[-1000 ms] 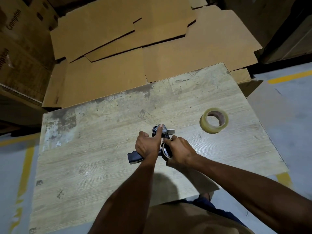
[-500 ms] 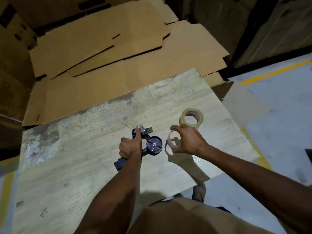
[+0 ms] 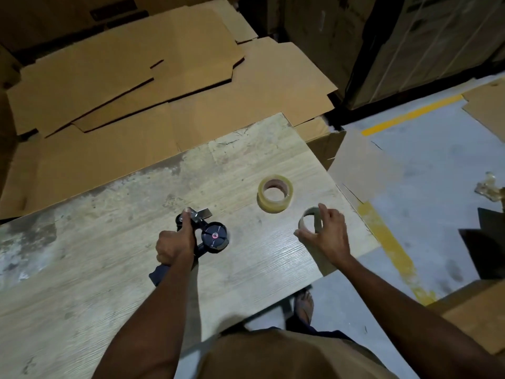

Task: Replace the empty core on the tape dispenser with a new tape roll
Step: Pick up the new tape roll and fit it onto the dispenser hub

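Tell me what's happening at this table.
A person is changing the tape on a dispenser. The left hand grips it on the table, and its hub is bare. The right hand holds the empty core near the table's right edge. The new roll lies flat just beyond that hand, untouched and not yet loaded.
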Demonstrator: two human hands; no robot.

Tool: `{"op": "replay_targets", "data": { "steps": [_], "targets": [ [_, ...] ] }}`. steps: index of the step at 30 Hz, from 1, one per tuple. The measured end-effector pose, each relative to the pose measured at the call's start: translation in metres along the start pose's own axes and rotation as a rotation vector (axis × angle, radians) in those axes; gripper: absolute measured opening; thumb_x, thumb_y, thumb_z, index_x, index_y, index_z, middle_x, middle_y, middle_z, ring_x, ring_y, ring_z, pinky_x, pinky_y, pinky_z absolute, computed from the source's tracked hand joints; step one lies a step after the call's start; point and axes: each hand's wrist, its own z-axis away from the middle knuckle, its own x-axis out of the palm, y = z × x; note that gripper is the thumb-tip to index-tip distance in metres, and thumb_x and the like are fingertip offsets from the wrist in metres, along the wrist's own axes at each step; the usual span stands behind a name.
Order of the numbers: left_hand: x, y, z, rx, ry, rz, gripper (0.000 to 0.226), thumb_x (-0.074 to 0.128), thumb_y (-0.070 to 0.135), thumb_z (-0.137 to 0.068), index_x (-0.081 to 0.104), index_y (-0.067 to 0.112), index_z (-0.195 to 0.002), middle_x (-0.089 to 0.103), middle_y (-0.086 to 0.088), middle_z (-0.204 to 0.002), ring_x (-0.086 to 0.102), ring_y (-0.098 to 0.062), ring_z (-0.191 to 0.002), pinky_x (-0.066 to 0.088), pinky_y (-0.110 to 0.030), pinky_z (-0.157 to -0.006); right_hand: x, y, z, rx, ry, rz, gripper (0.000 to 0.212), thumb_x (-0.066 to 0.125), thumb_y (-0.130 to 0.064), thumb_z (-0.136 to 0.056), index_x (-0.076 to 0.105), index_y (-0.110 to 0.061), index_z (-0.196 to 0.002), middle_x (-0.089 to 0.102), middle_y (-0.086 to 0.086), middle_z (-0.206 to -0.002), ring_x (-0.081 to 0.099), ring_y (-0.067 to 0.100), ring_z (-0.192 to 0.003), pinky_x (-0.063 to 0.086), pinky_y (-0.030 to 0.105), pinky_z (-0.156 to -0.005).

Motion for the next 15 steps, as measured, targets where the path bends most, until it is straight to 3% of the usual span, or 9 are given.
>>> {"op": "replay_targets", "data": {
  "steps": [3,6,9,11,15],
  "targets": [
    [0.000,0.001,0.001,0.003,0.009,-0.010,0.105,0.045,0.100,-0.069,0.065,0.000,-0.091,0.070,-0.023,-0.095,0.068,-0.043,-0.089,0.058,-0.052,-0.082,0.005,0.009,-0.003,0.005,-0.072,0.003,0.099,0.084,-0.061,-0.069,0.038,-0.023,-0.148,0.053,0.014,-0.136,0.043,0.031,-0.126,0.042,0.043,-0.100],
    [0.001,0.000,0.001,0.004,0.013,-0.002,0.111,0.041,0.104,-0.065,0.066,-0.001,-0.091,0.070,-0.023,-0.095,0.068,-0.044,-0.091,0.057,-0.053,-0.084,0.003,0.011,0.001,0.009,-0.091,0.064,0.122,0.083,-0.072,-0.062,0.022,-0.024,-0.157,0.040,0.015,-0.151,0.033,0.034,-0.139,0.032,0.052,-0.111],
    [-0.002,0.001,0.003,0.010,-0.020,-0.011,0.116,0.032,0.108,-0.062,0.068,0.001,-0.090,0.070,-0.021,-0.094,0.067,-0.042,-0.089,0.056,-0.051,-0.086,-0.002,0.001,-0.001,-0.054,0.007,0.049,0.129,0.075,-0.079,-0.065,0.012,-0.022,-0.162,0.025,0.016,-0.162,0.023,0.036,-0.147,0.024,0.058,-0.116],
    [-0.005,0.001,0.004,0.028,-0.065,-0.038,0.117,0.027,0.108,-0.063,0.067,0.001,-0.087,0.069,-0.018,-0.090,0.067,-0.038,-0.085,0.055,-0.049,-0.086,-0.003,-0.018,-0.013,-0.147,0.027,0.039,0.127,0.074,-0.079,-0.068,0.012,-0.021,-0.163,0.026,0.016,-0.162,0.025,0.036,-0.147,0.027,0.058,-0.114],
    [-0.010,-0.002,0.004,0.065,-0.134,-0.017,0.114,0.022,0.109,-0.063,0.067,0.004,-0.078,0.068,-0.014,-0.079,0.065,-0.033,-0.073,0.050,-0.041,-0.075,0.003,-0.066,-0.049,-0.201,-0.137,0.019,0.132,0.080,-0.075,-0.065,0.004,-0.025,-0.161,0.024,0.016,-0.159,0.026,0.037,-0.145,0.034,0.058,-0.112]
  ]
}}
